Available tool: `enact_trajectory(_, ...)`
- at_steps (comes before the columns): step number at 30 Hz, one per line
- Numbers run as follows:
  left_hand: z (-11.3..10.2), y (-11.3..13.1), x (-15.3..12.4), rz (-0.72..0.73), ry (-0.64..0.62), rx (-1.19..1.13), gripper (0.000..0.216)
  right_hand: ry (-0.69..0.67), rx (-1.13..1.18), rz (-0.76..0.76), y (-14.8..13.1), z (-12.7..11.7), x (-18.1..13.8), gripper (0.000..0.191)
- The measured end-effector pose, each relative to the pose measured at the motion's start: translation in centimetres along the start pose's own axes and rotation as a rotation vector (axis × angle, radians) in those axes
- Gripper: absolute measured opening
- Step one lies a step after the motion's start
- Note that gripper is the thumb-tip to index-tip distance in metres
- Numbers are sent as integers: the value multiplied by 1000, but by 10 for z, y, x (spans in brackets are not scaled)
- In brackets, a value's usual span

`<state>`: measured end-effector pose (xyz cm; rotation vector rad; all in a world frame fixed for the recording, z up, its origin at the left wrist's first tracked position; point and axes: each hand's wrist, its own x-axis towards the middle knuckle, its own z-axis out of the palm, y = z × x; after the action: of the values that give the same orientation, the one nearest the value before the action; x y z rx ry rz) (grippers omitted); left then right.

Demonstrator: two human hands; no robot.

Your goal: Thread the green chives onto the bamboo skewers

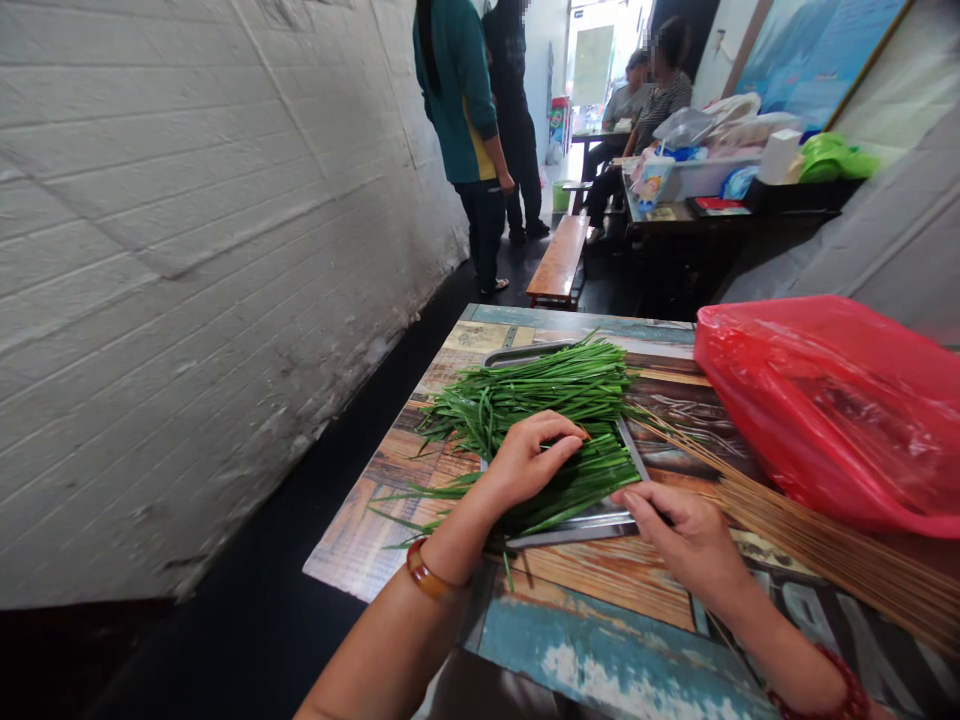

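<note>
Long green garlic chives (pixel 544 385) lie heaped across a metal tray (pixel 577 530), their leafy ends hanging over its left side. My left hand (pixel 534 455) rests on the nearer bunch, fingers curled over the stalks and thumb close to the index finger. At the tray's near right corner, my right hand (pixel 679 535) is closed in a pinch beside the cut ends. A thin bamboo skewer seems to run under its palm, mostly hidden. Many loose bamboo skewers (pixel 795 535) lie fanned out to the right of the tray.
A red plastic bag (pixel 832 400) sits on the right of the wood-patterned table (pixel 600 590). Beyond stand a bench (pixel 561 258) and a cluttered side table with a paper cup (pixel 655 180). Two people stand near the left white wall (pixel 187 250); others sit farther back.
</note>
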<state>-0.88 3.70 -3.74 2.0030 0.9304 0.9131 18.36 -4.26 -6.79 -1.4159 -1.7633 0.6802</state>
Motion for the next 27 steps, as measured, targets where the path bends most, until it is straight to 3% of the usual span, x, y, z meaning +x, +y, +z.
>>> enact_trajectory(5, 1, -1, -1, -83, -86, -12, 22, 17, 7, 6, -1, 0, -1, 28)
enact_trajectory(12, 6, -3, -1, -125, -43, -41, 18, 26, 20, 11, 1, 2, -2, 27)
enact_trajectory(17, 5, 2, -1, -34, 152, 37, 8, 17, 10, 8, 4, 1, -1, 27)
enact_trajectory(23, 5, -1, -3, 62, 73, 133, 4, 4, -19, 2, 6, 1, -1, 29)
enact_trajectory(27, 9, -3, -4, 99, 87, 203, 2, 8, -4, -6, 4, 2, -1, 28)
